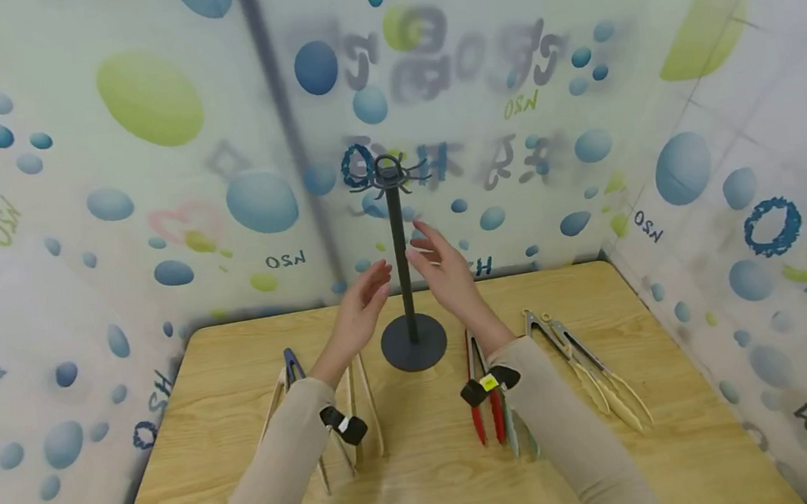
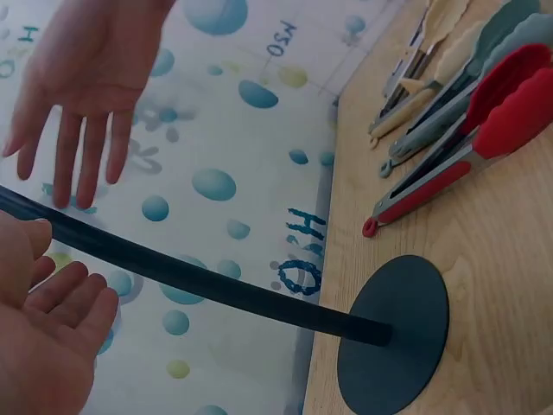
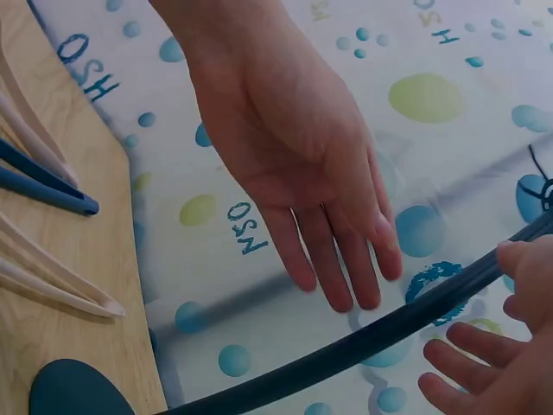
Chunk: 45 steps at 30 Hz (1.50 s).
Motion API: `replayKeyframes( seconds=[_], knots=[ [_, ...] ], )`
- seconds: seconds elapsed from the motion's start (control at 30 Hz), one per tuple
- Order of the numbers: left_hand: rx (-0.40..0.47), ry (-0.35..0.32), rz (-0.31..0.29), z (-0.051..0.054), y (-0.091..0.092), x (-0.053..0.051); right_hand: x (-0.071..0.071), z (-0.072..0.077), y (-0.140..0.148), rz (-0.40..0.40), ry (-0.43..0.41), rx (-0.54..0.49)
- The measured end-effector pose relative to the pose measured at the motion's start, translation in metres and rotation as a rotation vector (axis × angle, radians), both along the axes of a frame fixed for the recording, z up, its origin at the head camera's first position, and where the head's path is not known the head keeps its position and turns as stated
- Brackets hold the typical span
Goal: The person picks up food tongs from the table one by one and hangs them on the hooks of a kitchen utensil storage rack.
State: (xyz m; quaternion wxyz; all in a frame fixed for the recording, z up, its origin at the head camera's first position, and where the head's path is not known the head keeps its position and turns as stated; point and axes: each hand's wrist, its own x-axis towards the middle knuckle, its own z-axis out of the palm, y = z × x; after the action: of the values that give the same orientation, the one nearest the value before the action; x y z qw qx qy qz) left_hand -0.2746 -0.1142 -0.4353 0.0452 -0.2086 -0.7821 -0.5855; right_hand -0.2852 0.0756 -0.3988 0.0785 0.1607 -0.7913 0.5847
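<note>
A dark upright stand point(image 1: 402, 260) with a round base and a ring of curved hooks at its top stands near the table's back edge. My left hand point(image 1: 363, 307) is just left of its pole, fingers extended. On the other side, a little higher, my right hand point(image 1: 447, 272) has its fingers loosely straight. In the left wrist view both hands flank the pole point(image 2: 199, 281), and the right hand point(image 2: 95, 86) holds nothing. The left hand point(image 3: 302, 156) is likewise bare in the right wrist view. Whether any fingertip touches the pole is hard to tell.
Red tongs point(image 1: 477, 411) and pale green tongs lie under my right forearm. Cream-tipped metal tongs point(image 1: 600, 379) lie farther right. Blue tongs point(image 1: 292, 362) and beige tongs point(image 1: 371, 407) lie left of the stand. A patterned curtain point(image 1: 246, 137) hangs behind the table point(image 1: 448, 490).
</note>
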Motion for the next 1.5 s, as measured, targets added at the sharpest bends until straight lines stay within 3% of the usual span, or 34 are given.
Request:
replayKeyframes(
  seconds=[0.13,0.27,0.6,0.77,1.0,1.1,1.27,1.5],
  knots=[
    [-0.026,-0.034,-0.005,0.001,0.009,-0.016,-0.020,0.006,-0.010,-0.049,0.006,-0.028],
    [-0.026,-0.059,-0.014,-0.005,0.017,-0.028,-0.032,0.013,-0.017,-0.086,0.023,-0.057],
    [0.008,0.001,-0.010,-0.020,0.022,-0.038,-0.036,0.026,-0.028,-0.093,0.034,-0.046],
    [0.012,-0.009,-0.012,-0.017,0.023,-0.032,-0.031,0.027,-0.027,-0.101,0.050,-0.024],
    [0.005,-0.009,-0.054,0.002,0.023,-0.006,-0.020,0.023,-0.022,-0.090,0.092,-0.017],
    [-0.019,0.004,-0.043,-0.003,0.024,-0.002,-0.012,0.021,-0.019,-0.088,0.106,-0.008],
    [-0.045,-0.034,-0.014,-0.017,0.024,0.001,0.000,0.021,-0.016,-0.080,0.109,0.004],
    [-0.060,-0.046,-0.024,-0.017,0.027,0.016,0.015,0.021,-0.012,-0.060,0.119,-0.012]
  ],
)
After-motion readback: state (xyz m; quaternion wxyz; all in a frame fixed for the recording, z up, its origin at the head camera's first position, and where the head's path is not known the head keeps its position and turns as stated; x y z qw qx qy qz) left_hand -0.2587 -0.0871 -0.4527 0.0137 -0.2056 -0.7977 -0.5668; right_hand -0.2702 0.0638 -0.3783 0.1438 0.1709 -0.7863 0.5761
